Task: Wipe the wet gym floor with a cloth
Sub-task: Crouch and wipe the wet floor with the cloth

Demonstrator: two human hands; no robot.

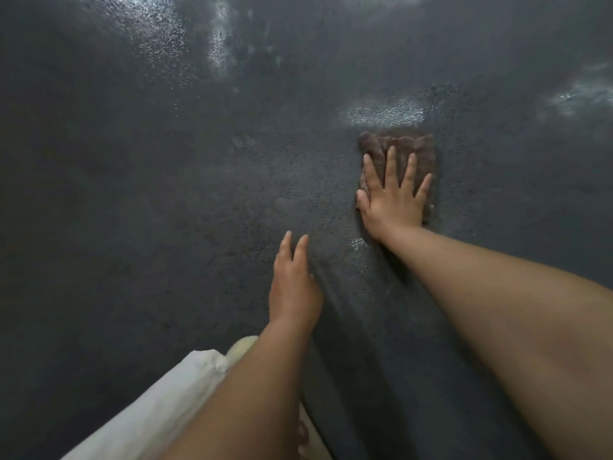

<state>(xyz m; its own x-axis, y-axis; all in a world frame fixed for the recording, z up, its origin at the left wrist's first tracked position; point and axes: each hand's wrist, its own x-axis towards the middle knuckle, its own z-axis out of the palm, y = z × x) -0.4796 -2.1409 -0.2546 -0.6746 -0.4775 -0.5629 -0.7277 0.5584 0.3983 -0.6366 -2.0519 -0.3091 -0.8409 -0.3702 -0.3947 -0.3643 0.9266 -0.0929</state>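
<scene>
A brown cloth (418,145) lies flat on the dark grey gym floor (166,210) right of centre. My right hand (391,197) presses down on the cloth with its fingers spread and straight. My left hand (293,290) is lower and to the left, fingers straight, close over or on the bare floor; whether it touches is unclear. A shiny wet patch (384,111) lies just beyond the cloth. A smaller wet spot (360,242) glints beside my right wrist.
More wet, glinting streaks show at the top (219,38) and far right (580,94) of the floor. My knee in white fabric (159,403) fills the lower left corner.
</scene>
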